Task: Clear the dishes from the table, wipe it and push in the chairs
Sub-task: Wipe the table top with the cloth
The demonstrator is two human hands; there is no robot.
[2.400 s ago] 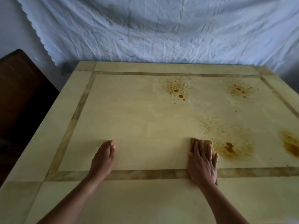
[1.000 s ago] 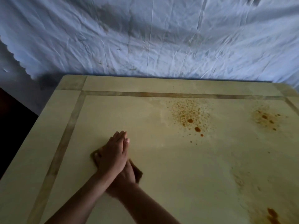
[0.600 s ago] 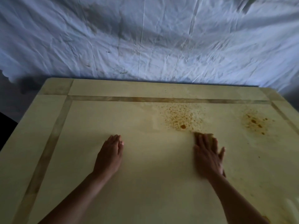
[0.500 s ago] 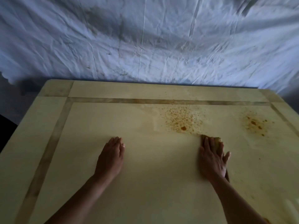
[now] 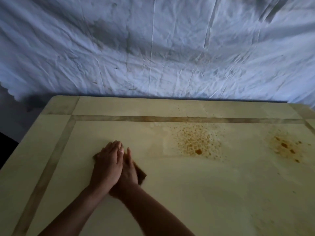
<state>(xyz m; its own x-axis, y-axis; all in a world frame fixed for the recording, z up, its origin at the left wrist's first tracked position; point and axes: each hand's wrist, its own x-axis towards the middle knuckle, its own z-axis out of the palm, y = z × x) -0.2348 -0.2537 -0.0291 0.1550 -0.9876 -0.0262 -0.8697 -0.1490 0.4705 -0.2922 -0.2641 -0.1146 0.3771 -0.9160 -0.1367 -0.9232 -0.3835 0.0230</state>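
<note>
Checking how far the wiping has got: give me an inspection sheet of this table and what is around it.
Surface: cream table with a darker inlaid border; a speckled brown stain sits at centre-far, a second brown stain at far right, both unwiped.
Job's things: brown cloth pressed flat on the left part of the table; no dishes or chairs seen.
Clutter: nothing seen.
Grippers: left hand lies on top of the right hand, which presses on the cloth.
Cables: nothing seen.
Surroundings: creased white sheet hangs behind the table's far edge.
</note>
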